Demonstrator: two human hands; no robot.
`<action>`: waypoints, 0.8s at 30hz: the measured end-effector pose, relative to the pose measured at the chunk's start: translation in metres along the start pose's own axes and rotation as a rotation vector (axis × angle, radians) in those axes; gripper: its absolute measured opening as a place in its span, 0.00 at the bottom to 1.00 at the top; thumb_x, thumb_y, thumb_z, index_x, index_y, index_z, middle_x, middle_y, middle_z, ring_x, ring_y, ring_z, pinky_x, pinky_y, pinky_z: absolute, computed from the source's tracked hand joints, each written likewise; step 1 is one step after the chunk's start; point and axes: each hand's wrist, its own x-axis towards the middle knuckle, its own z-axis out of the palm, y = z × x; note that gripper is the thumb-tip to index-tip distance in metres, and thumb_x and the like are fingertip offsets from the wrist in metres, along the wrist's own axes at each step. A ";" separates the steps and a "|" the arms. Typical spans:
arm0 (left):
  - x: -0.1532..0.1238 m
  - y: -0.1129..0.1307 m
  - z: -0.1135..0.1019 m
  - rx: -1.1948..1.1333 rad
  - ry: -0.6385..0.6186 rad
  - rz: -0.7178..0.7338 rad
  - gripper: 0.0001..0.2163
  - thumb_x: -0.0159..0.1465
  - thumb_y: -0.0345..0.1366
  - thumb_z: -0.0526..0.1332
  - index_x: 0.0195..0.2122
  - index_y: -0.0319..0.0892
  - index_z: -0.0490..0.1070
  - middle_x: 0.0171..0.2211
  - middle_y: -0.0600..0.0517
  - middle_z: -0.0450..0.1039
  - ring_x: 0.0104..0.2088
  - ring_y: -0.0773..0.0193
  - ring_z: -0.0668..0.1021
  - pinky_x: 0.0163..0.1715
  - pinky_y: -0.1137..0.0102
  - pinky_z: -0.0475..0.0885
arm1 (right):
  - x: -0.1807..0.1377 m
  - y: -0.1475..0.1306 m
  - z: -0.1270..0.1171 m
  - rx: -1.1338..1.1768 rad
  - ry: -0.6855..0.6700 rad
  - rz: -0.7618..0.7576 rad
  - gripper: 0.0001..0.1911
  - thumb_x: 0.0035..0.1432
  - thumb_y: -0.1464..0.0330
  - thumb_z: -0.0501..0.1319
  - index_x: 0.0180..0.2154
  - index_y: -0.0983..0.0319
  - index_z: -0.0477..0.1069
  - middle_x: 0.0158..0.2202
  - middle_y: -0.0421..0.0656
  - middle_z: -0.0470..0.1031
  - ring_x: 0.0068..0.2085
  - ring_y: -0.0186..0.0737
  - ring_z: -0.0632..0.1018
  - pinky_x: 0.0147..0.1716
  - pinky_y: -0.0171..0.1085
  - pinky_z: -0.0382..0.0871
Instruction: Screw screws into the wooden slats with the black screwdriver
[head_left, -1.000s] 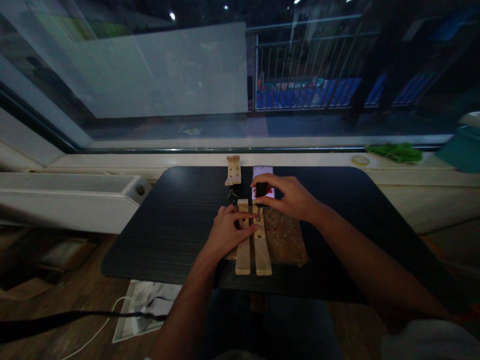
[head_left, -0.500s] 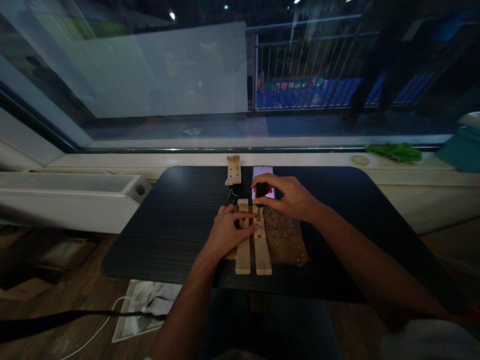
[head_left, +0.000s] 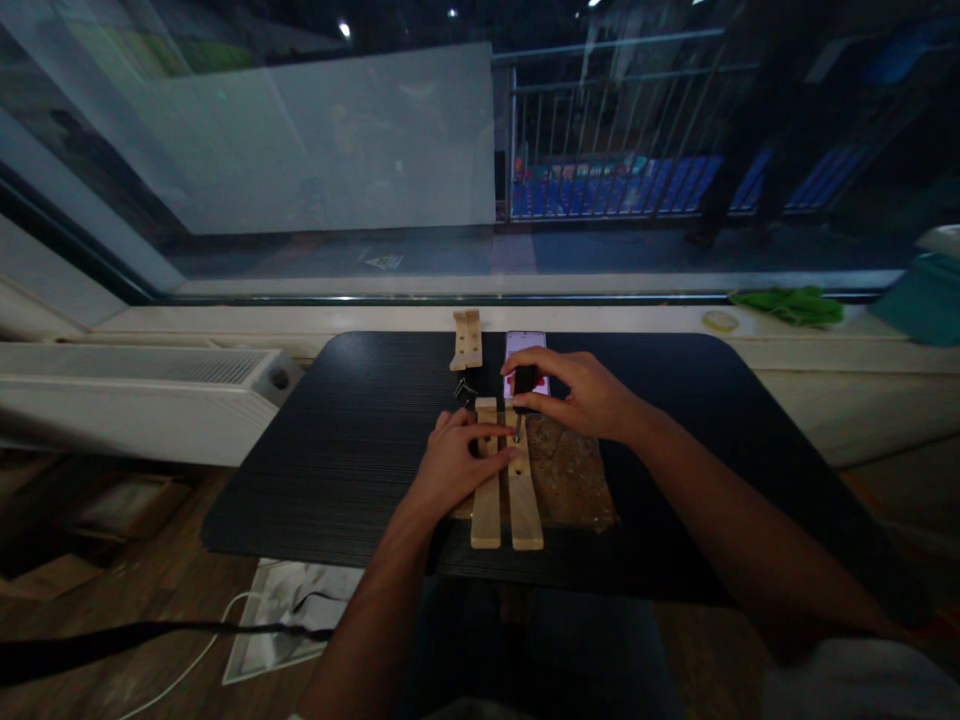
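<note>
Two long wooden slats [head_left: 523,505] lie side by side on a brown cork mat [head_left: 573,478] on the black table [head_left: 352,440]. My left hand [head_left: 454,465] rests on top of the slats, fingers curled and pressing them down. My right hand [head_left: 581,393] grips a short black-handled screwdriver [head_left: 523,383], held upright with its tip on the right slat, just past my left fingertips.
A phone with a lit screen [head_left: 525,350] lies behind the screwdriver. A smaller pair of wooden pieces [head_left: 466,340] and some small dark metal parts [head_left: 464,388] sit at the back. A radiator [head_left: 142,395] stands to the left; a green cloth [head_left: 791,303] lies on the window ledge.
</note>
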 end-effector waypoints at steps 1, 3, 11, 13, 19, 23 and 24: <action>0.000 0.000 0.000 0.002 0.000 0.002 0.12 0.59 0.45 0.67 0.43 0.52 0.80 0.38 0.50 0.70 0.41 0.54 0.68 0.47 0.59 0.66 | 0.000 0.000 -0.001 -0.002 0.001 -0.006 0.14 0.62 0.63 0.59 0.49 0.60 0.69 0.41 0.42 0.79 0.37 0.36 0.78 0.38 0.34 0.69; 0.000 -0.001 0.001 0.000 0.003 0.008 0.12 0.59 0.45 0.67 0.44 0.53 0.80 0.37 0.50 0.70 0.41 0.55 0.68 0.47 0.59 0.65 | -0.001 0.001 -0.002 -0.013 0.002 -0.018 0.15 0.62 0.64 0.59 0.50 0.60 0.69 0.41 0.43 0.79 0.38 0.36 0.78 0.38 0.34 0.70; 0.000 -0.001 -0.001 -0.043 -0.017 0.005 0.12 0.59 0.45 0.66 0.44 0.54 0.80 0.39 0.51 0.70 0.43 0.54 0.68 0.47 0.58 0.65 | -0.003 0.000 -0.004 -0.066 0.007 -0.026 0.17 0.64 0.62 0.58 0.52 0.61 0.67 0.42 0.44 0.78 0.36 0.35 0.79 0.38 0.35 0.70; 0.000 0.000 -0.002 -0.038 -0.028 -0.007 0.12 0.59 0.45 0.66 0.44 0.54 0.80 0.38 0.51 0.69 0.42 0.54 0.69 0.48 0.58 0.65 | -0.003 -0.001 -0.005 -0.057 0.003 -0.013 0.17 0.64 0.61 0.58 0.52 0.60 0.67 0.42 0.44 0.78 0.37 0.35 0.79 0.38 0.34 0.71; -0.001 0.002 -0.003 -0.039 -0.026 -0.027 0.12 0.59 0.44 0.67 0.44 0.54 0.80 0.38 0.51 0.69 0.42 0.54 0.68 0.47 0.59 0.66 | -0.004 -0.004 -0.007 -0.035 -0.027 0.020 0.15 0.63 0.63 0.58 0.50 0.61 0.67 0.39 0.43 0.78 0.37 0.36 0.80 0.38 0.34 0.71; -0.002 0.003 -0.004 -0.047 -0.041 -0.040 0.12 0.59 0.45 0.66 0.44 0.55 0.80 0.39 0.51 0.70 0.43 0.53 0.68 0.47 0.57 0.66 | -0.002 -0.006 -0.007 -0.041 -0.042 0.043 0.15 0.63 0.64 0.58 0.50 0.61 0.68 0.40 0.44 0.79 0.36 0.37 0.80 0.38 0.35 0.71; -0.002 0.004 -0.004 -0.047 -0.044 -0.041 0.12 0.59 0.45 0.66 0.44 0.55 0.80 0.39 0.50 0.70 0.43 0.53 0.68 0.47 0.57 0.66 | -0.002 -0.007 -0.007 -0.045 -0.043 0.046 0.15 0.63 0.64 0.58 0.50 0.61 0.68 0.40 0.44 0.79 0.36 0.37 0.80 0.38 0.35 0.71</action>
